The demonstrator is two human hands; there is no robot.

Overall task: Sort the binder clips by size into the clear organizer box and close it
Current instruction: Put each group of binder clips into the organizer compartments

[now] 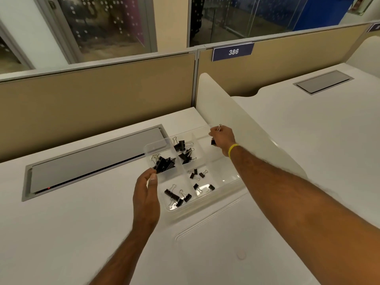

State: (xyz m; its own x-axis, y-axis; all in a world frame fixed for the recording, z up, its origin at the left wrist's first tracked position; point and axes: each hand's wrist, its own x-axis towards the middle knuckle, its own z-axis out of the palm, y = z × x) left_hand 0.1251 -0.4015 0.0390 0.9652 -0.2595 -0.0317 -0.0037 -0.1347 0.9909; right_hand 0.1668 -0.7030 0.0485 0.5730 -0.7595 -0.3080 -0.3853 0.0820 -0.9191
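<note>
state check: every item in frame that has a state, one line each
organizer box: open, clips in five compartments
lid: swung down flat on the desk in front of the box
left hand: holds the box's left wall, thumb at the edge
right hand: over the far right compartments, grip closed on a binder clip
desk cable hatch: closed
</note>
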